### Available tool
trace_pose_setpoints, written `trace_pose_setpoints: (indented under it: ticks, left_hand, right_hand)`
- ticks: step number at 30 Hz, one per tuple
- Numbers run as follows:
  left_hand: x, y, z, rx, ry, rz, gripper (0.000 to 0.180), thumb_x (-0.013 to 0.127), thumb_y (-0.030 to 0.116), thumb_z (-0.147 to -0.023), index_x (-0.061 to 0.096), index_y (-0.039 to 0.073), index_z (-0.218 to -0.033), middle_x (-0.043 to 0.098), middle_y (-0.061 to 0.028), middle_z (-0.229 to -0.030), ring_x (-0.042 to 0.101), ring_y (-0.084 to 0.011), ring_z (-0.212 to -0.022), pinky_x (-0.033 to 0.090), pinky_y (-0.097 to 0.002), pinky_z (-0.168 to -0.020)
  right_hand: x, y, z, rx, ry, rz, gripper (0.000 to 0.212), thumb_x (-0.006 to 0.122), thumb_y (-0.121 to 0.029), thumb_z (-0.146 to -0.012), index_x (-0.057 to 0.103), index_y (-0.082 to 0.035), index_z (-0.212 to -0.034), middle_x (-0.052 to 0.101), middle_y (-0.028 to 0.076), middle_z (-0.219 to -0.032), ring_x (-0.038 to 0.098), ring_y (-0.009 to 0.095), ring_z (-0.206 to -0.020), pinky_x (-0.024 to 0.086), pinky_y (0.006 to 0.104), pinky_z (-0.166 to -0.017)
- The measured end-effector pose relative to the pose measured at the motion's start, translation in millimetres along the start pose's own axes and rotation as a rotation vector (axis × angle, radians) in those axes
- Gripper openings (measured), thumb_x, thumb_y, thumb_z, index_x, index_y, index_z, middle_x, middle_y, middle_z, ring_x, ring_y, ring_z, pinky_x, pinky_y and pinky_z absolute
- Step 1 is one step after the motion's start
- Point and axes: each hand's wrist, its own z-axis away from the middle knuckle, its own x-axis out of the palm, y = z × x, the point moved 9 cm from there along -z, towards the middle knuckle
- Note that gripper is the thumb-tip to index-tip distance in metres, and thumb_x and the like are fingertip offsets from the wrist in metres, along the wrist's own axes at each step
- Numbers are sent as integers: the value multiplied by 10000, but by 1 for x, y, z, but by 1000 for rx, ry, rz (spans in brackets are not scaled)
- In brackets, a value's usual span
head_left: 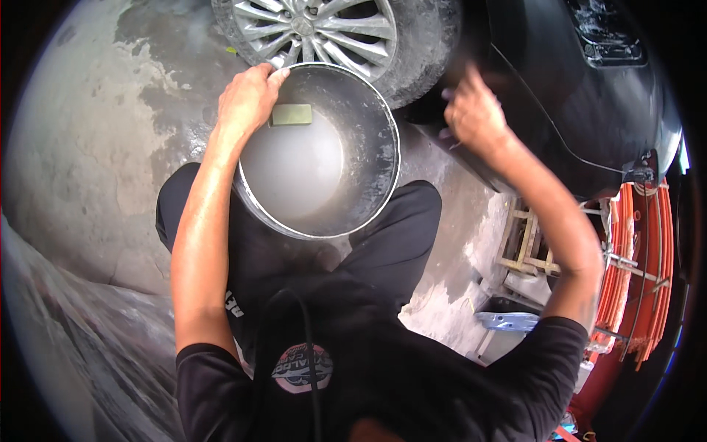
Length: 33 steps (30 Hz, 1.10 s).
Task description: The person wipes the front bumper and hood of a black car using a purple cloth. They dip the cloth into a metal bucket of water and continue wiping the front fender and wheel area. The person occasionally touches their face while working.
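A dark, round bucket (pixel 370 140) with cloudy whitish water stands between my bent legs. Around its far left rim my left hand (pixel 247 97) is closed, the thumb lying over the edge. Just inside, beside that hand, a flat greenish block (pixel 292 115) lies at the water near the wall. My right hand (pixel 477 114), somewhat smeared by motion, is closed at the lower edge of a black car body (pixel 541 88). Bits of a purplish-grey piece (pixel 446 135) stick out past its fingers; its kind is hard to make out. Whether it touches the car I cannot tell.
Directly beyond the bucket is a car wheel (pixel 324 33) with silver spokes. Wet patches mark the concrete floor (pixel 96 147). Clear plastic sheeting (pixel 81 331) covers the lower left. On the right are a wooden frame (pixel 526 239) and orange rods or tubes (pixel 652 272) on a rack.
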Motion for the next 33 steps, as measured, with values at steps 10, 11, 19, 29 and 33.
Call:
trace_pose_setpoints:
  ticks: [10,11,19,29,33]
  left_hand:
    - [4,1,1,25,-15,-18,522,532,487,-1082,716,22,-1232,757,-234,-1091,699,-431,-1106,521,-521,-934]
    - [2,1,2,18,-22,-16,522,532,486,-1082,716,22,-1232,757,-233,-1092,699,-428,-1107,521,-520,-936]
    - [5,0,2,38,14,112,462,556,445,-1063,716,16,-1127,754,-238,-968,711,-446,-1020,519,-553,-895]
    - [-1,-2,-2,16,3,117,471,556,437,-1061,713,4,-1160,760,-244,-1027,710,-442,-1061,520,-542,-925]
    - [2,-4,-1,16,-17,65,496,550,452,-1073,713,1,-1200,759,-246,-1063,711,-433,-1072,525,-521,-936]
  right_hand:
    - [16,-23,4,108,55,154,527,503,-477,-1013,849,-79,-999,784,125,-1149,653,330,-1193,187,606,-1268]
    - [42,-50,-2,46,-52,187,528,492,-418,-1028,808,-7,-1126,758,184,-1232,639,374,-1251,221,626,-1247]
    - [160,-138,-88,161,-163,-82,477,471,-266,-1022,725,22,-1306,642,288,-1408,505,472,-1407,252,680,-1195]
    - [13,-11,-25,85,-111,14,479,538,-537,-1034,818,-148,-1030,749,95,-892,712,282,-1099,264,649,-1225]
    - [-16,14,-26,178,-128,54,559,536,-635,-993,833,-162,-1018,768,97,-942,712,296,-1097,246,689,-1209]
